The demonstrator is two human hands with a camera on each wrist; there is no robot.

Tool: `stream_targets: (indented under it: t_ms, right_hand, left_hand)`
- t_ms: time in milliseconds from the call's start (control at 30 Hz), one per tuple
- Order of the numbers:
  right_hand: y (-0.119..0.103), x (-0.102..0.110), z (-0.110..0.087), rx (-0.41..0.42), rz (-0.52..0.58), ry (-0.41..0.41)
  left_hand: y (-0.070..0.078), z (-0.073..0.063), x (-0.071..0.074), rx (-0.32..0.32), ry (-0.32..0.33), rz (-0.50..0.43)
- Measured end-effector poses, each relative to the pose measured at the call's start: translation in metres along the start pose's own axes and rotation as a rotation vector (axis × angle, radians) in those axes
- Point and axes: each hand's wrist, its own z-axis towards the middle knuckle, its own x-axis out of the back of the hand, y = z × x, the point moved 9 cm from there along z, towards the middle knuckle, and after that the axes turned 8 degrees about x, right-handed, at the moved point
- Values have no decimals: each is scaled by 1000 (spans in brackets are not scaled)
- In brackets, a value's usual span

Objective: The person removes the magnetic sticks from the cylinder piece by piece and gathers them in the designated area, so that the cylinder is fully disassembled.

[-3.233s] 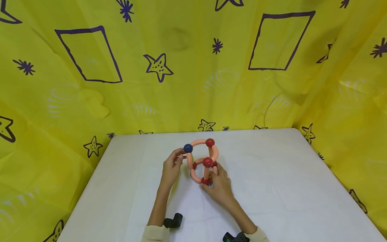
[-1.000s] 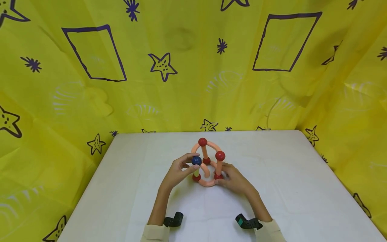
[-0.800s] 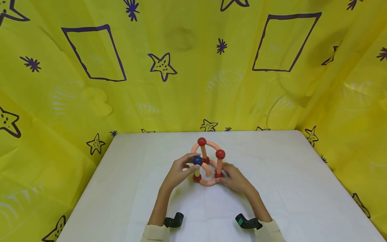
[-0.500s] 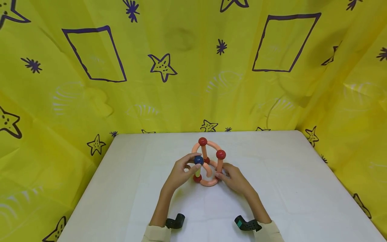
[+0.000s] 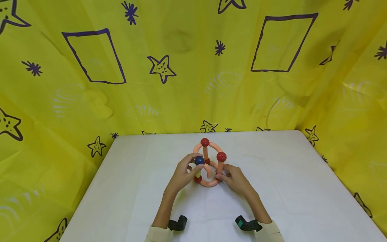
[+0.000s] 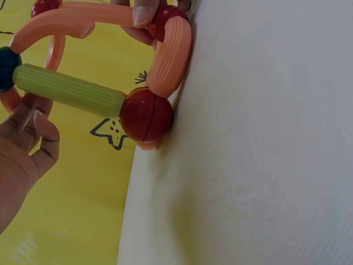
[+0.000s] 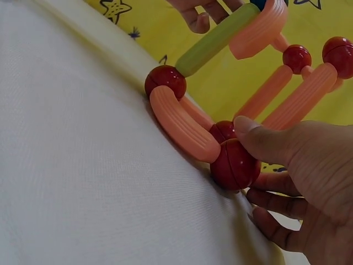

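Observation:
A toy frame of balls and rods stands on the table between both hands, red balls at most joints. My left hand pinches the blue ball at the near left upper corner. Below that ball a yellow-green rod runs to a red ball at the base. From the blue ball a curved peach rod also reaches inward, its other end free. My right hand grips the near right lower corner, thumb and fingers about a red ball. Above it, a straight peach rod bears another red ball.
A white table lies under the frame. Yellow sheeting with purple drawings hangs behind and at the sides. Each wrist wears a black device, the left device and the right device.
Over about three seconds the frame has turned, bringing the blue ball from the far left to the near left corner. My right hand has moved right. Lately only a slight shift shows.

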Motion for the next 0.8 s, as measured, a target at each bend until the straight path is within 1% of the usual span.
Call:
stream_targets:
  t_ms: [67,167,267,333,433,567,667,733,800]
  right_hand:
    - [0,1,0,13,-14,9]
    - [1,1,-1,12,-17,12]
    - [2,1,-2,2,-21,11]
    - [3,1,-2,-3,-17,10]
    - [4,0,-2,-19,-1,3]
    - [6,0,-2,-43,15,-6]
    - [7,1,-3,-58,30,-19]
    - [6,1,-4,-61,40,-36]
    - [6,3,-6,-80,43,-39]
  left_hand:
    - [-1,0,-1,-2,-2,8]
    - [-11,4,-4,-6,-10,24]
    - [-22,9,-7,-27,-19,27]
    - [-26,10,-7,-43,-25,25]
    - [-16,6,-4,-43,-35,18]
    - [2,-1,2,-32,-64,0]
    - [6,-2,4,-45,-84,-6]
    - [7,-3,4,-48,-89,-7]
    - [6,-3,4,-46,-93,-6]
